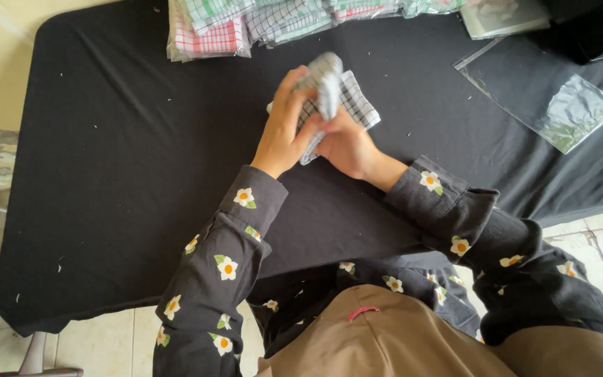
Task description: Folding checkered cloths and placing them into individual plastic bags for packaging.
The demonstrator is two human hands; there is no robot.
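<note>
A small checked cloth [349,99], white with dark lines, is bunched between both hands above the black table [127,160]. My left hand [286,126] grips its left side, fingers curled over the top fold. My right hand [347,145] holds it from below, thumb against the fabric. Part of the cloth is rolled up at the top and blurred. Both arms wear dark sleeves with white flowers.
A row of folded checked cloths in clear wrappers [211,31], red, green and grey, lies along the far edge. A flat clear plastic bag [560,108] lies at the right, with another packet [504,17] behind it. Tiled floor shows beyond the table's left and right edges.
</note>
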